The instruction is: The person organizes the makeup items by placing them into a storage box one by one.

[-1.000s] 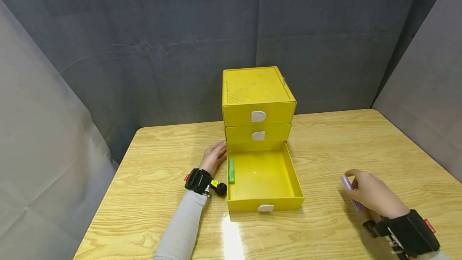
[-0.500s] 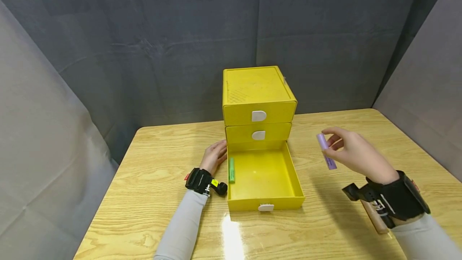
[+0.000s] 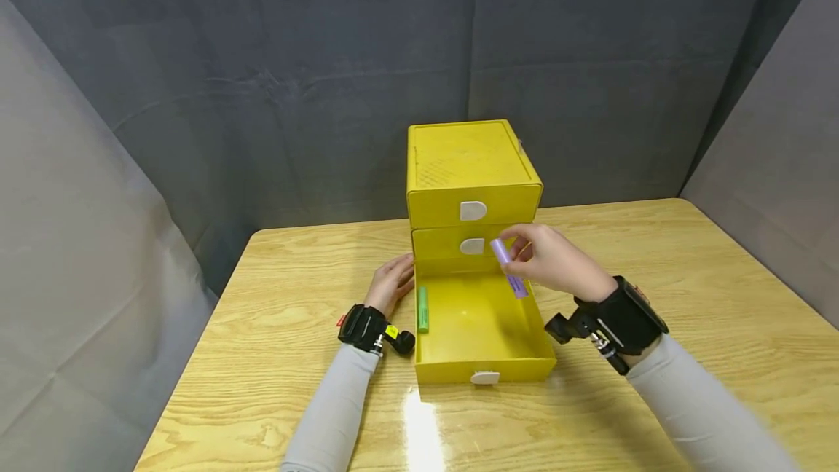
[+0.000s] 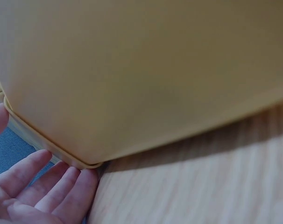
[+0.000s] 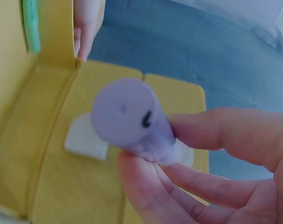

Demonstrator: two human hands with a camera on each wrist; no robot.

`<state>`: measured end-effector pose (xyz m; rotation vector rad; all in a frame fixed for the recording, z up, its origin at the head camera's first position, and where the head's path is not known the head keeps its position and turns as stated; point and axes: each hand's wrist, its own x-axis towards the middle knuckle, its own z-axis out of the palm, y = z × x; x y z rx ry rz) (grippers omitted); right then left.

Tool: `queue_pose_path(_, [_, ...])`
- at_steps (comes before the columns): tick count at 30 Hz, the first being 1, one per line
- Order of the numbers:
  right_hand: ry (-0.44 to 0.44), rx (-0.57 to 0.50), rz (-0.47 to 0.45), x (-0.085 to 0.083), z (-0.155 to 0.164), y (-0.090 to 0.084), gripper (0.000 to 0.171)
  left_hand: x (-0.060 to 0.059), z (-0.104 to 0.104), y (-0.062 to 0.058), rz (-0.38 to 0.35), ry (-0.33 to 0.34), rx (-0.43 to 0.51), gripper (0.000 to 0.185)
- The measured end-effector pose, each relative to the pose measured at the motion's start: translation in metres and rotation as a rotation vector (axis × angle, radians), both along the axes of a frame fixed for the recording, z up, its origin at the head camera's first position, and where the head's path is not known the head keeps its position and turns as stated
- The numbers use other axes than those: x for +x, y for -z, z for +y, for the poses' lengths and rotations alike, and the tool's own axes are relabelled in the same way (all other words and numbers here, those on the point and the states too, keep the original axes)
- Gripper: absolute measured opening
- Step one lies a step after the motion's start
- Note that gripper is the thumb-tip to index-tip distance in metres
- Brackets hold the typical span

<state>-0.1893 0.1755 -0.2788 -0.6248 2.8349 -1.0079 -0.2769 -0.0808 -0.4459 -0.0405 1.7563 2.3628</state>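
A yellow drawer cabinet (image 3: 468, 155) stands on the table with its bottom drawer (image 3: 483, 371) pulled out. Over the right part of that drawer, my right hand (image 3: 557, 261) pinches a purple highlighter (image 3: 502, 252) between thumb and fingers, tilted and above the drawer floor. Its round end, with a small black mark, faces the camera in the right wrist view. Inside, along the drawer's left wall, lies a green highlighter (image 3: 422, 309). My left hand (image 3: 391, 284) rests against the cabinet's left side; in the left wrist view its extended fingers (image 4: 62, 189) touch the cabinet's edge.
Two upper drawers with white tabs (image 3: 473, 210) are pushed in. Wood-grain table (image 3: 295, 297) surrounds the cabinet. Dark grey cloth (image 3: 328, 93) hangs behind, with lighter cloth (image 3: 79, 239) at the left side.
My right hand has lifted the purple highlighter off the table's right side and carried it left until it is over the drawer. The left hand stays in place.
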Motion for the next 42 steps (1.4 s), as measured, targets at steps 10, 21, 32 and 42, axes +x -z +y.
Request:
queue_pose_path(10, [-0.081,-0.029,-0.149,-0.022,-0.034,0.027,0.04,0.008,-0.001,-0.013,0.008,0.046,-0.014,0.05])
queue_pose_path(21, [-0.037,-0.005,-0.277,-0.043,-0.063,0.067,0.036,-0.001,0.0,0.002,-0.008,-0.003,-0.011,0.05])
queue_pose_path(32, [0.042,0.153,-0.315,-0.058,-0.089,0.095,0.023,-0.002,0.0,0.002,-0.004,-0.007,-0.005,0.048])
queue_pose_path(42, [0.102,0.161,-0.324,-0.068,-0.1,0.112,0.019,-0.003,0.0,0.002,-0.018,-0.004,-0.012,0.049])
